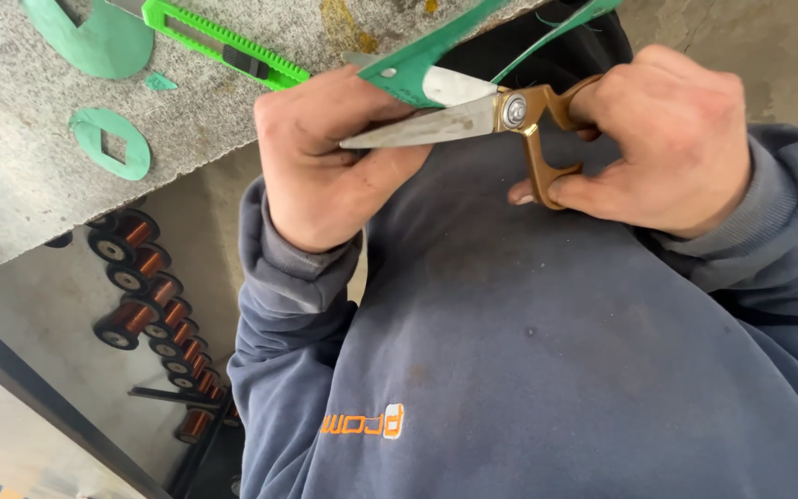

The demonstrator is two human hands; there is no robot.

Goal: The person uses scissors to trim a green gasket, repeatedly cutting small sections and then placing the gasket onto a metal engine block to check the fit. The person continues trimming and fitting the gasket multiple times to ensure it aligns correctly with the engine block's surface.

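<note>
our navy sweatshirt fills the lower frame from four to eight o'clock, its sleeves running up to both hands. above it, from nine to twelve o'clock, lies the grey felt-topped bench, its edge slanting down toward nine. below that edge, at eight o'clock, a row of copper wire spools recedes along a concrete floor beside a dark rail.

our right hand sits at two o'clock, fingers curled tight through the bronze-coloured handles of the scissors; the thumb side wraps the upper loop, the fingertips press the lower one. our left hand sits at eleven o'clock of centre, closed in a pinch on the green sheet, knuckles toward the camera. the scissors point toward nine o'clock, the blades slightly parted, the lower blade lying across our left fingers and the upper blade tucked under the green sheet. the sheet itself runs from our left thumb up toward one o'clock in two narrow strips, leaving the frame at the top, held in the air just off the bench edge and above our chest.

on the bench, at eleven o'clock, rests a bright green utility knife, angled down toward three. beside it, at the top left corner, sits a large curved green offcut. lower, at ten o'clock, lies a small green ring with a diamond-shaped hole, and between the two a tiny green scrap.
</note>
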